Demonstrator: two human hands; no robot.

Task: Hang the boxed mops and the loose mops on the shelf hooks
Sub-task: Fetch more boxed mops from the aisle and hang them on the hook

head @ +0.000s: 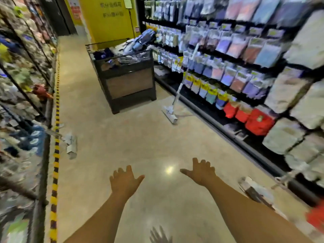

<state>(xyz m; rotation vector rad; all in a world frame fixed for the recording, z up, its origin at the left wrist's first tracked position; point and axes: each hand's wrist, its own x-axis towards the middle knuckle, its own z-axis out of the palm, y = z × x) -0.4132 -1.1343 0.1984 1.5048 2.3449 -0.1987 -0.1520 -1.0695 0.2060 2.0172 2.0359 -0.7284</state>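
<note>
Motion blur is smearing the goods on both shelf walls. A pale object (pixel 71 146) on the floor ahead-left of the left hand (pixel 124 183) and a package (pixel 254 189) beside the right forearm are too blurred to identify. The left hand and right hand (pixel 201 173) are reaching forward, apart, fingers spread, gripping nothing. A loose mop (pixel 169 115) is leaning against the shelf (pixel 245 145), well ahead of the right hand.

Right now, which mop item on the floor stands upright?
The loose white mop, handle leaning on the right shelf; the left package and right package lie flat.
</note>
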